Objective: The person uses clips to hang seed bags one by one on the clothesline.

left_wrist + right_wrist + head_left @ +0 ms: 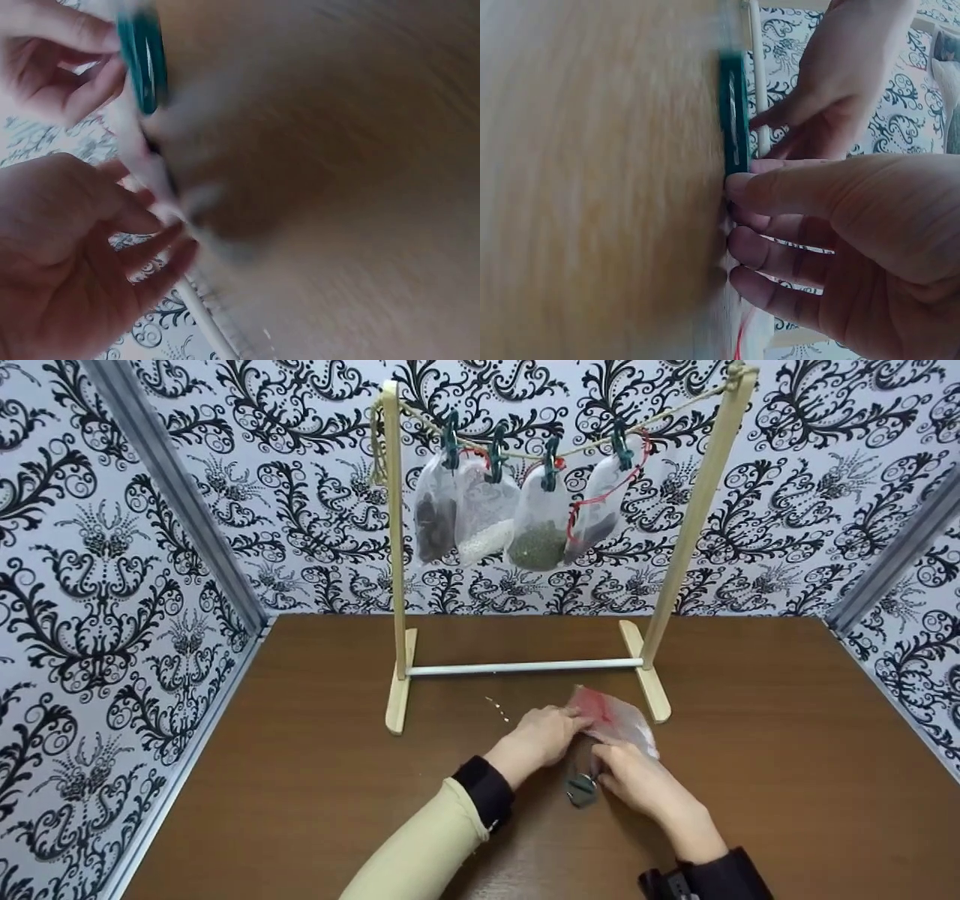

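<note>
In the head view, a sheer white mesh bag (628, 726) with a red drawstring (600, 706) lies on the table. My left hand (546, 733) reaches to the bag's left side, its fairly straight fingertips touching the mesh. Close to the bag's near edge, my right hand (637, 780) pinches a dark green clothespin (581, 791). The right wrist view shows this clothespin (733, 112) at the tips of thumb and forefinger, the other fingers loosely bent below. Blur softens the bag in the left wrist view.
Behind my hands stands a wooden rack (397, 547) with a white crossbar (525, 667). On its rope (675, 411), several filled mesh bags (538, 529) hang from green clothespins. Small pale bits (497, 709) lie on the brown table (315, 720). Patterned panels enclose the back and sides.
</note>
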{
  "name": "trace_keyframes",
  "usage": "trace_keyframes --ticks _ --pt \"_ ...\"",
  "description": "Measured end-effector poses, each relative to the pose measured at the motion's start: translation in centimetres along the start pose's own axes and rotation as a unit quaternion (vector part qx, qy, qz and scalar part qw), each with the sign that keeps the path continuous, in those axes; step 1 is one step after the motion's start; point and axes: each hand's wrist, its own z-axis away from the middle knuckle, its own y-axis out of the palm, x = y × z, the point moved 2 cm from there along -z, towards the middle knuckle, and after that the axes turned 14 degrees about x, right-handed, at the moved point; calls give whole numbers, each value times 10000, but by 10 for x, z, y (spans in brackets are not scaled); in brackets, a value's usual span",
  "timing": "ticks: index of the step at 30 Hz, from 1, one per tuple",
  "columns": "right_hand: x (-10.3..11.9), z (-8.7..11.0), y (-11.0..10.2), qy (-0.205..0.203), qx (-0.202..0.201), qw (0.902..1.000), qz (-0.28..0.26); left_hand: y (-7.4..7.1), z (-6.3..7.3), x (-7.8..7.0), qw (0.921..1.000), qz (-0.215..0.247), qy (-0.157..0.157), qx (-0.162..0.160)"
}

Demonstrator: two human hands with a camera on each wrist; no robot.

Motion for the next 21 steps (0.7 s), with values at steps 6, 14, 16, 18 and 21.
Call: trace_keyframes --ticks 6,14,16,18,21 --pt "-5 6 -7 633 677 9943 -520 3 17 17 9927 435 -1128 30" --pt "-9 11 -14 898 884 9870 -996 5 52 30 9576 1154 -2603 -448" --pt "-9 12 -14 830 815 9887 -944 3 58 29 9572 1065 -2567 -802" --pt "-8 12 -13 759 797 9906 -814 3 62 28 9640 926 -2181 -1205" --pt "-6 12 -12 685 874 9919 -609 5 63 25 9759 826 -1300 -1544"
